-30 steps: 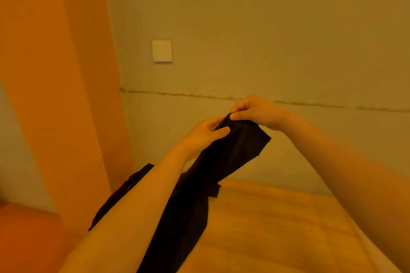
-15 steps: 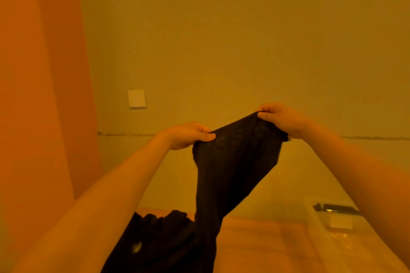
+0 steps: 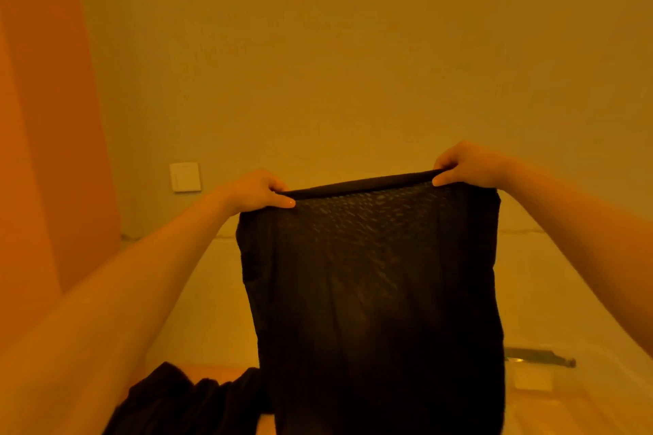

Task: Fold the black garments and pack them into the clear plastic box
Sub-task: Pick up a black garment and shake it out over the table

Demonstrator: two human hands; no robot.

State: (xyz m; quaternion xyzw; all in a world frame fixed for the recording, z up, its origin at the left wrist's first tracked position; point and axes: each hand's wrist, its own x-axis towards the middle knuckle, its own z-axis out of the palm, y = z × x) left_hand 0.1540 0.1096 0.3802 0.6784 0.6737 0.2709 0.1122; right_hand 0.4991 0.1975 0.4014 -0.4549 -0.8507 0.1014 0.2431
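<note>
Since half a second ago the two hands are moving apart, and the black garment (image 3: 371, 293), which was hanging as a narrow twisted strip, is now spreading into a wide flat panel in the centre of the frame.

At the left edge an orange surface (image 3: 42, 116) is running from top to bottom. Beside it, on the pale wall (image 3: 353, 63), a white switch plate (image 3: 184, 176) is showing at middle left. The left hand (image 3: 259, 191) is pinching the left end of the garment's top edge, thumb in front and fingers curled behind. The cloth is hanging straight down from the stretched top band to the bottom of the frame. At lower left a pile of dark cloth (image 3: 183, 403) is lying on the wooden surface (image 3: 219, 373). The right hand (image 3: 466, 164) is gripping the right end of the top edge in the same way, a little higher. At lower right the clear plastic box (image 3: 537, 378) is partly showing behind the garment, with a dark thing inside that I cannot identify.
</note>
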